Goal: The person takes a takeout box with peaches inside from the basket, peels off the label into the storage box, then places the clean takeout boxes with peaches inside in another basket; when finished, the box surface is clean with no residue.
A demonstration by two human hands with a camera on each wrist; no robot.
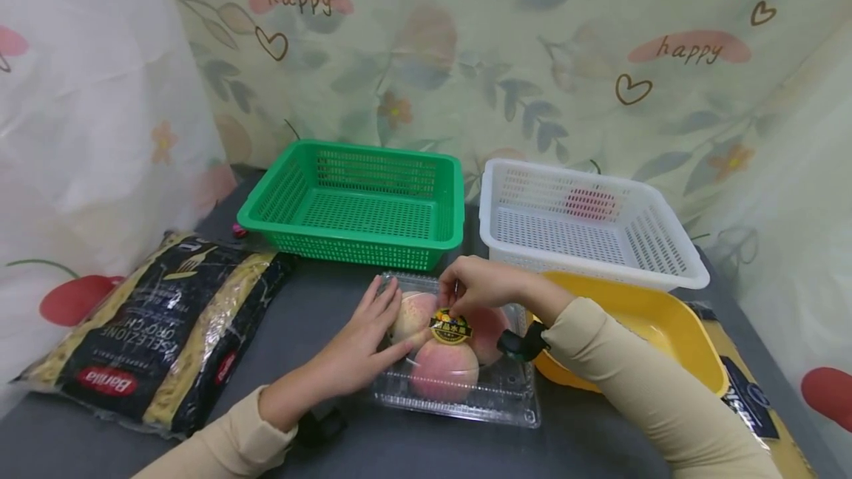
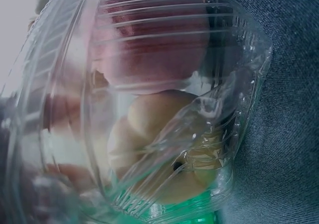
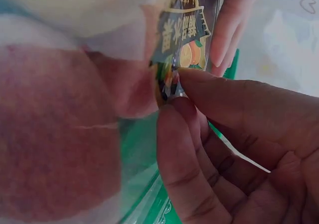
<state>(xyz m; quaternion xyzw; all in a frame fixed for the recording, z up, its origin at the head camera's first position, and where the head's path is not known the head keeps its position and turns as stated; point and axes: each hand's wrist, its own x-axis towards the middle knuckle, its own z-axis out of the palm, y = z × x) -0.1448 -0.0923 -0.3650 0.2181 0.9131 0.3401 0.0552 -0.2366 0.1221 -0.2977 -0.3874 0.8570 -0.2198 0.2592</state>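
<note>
Down front: the clear plastic box [image 1: 512, 394] sat flat on the grey tabletop [image 1: 319, 301], its near edge running left to right with the right end slightly nearer; its sides looked close in length, so a long axis could not be told.
Lettering's heading: the round sticker [image 1: 451, 331] lay face up on the lid, its banner running roughly left to right, characters right way up as seen from the head.
Box's look: transparent, glossy, ribbed at the sides; inside showed a pink front peach [image 1: 444, 377], a paler left peach [image 1: 411, 310] and a deeper pink right peach [image 1: 491, 337].
Sticker's look: black and gold, with printed fruit.
Right hand [image 1: 482, 283]: thumb and forefinger met at the sticker's fruit-printed edge, pinching it, the other fingers curled.
Left hand [image 1: 362, 342]: fingers spread and nearly straight, resting on the lid's left side, gripping nothing.
Left of the box: a dark pasta bag [image 1: 180, 316], lying aslant.
Right of the box: a yellow basin [image 1: 655, 320], partly hidden by the right sleeve [image 1: 632, 383].
Behind: a green basket [image 1: 362, 213] and, to its right, a white basket [image 1: 562, 235].
Farthest: a curtain [image 1: 466, 94] printed with leaves, hearts and "happy".
</note>
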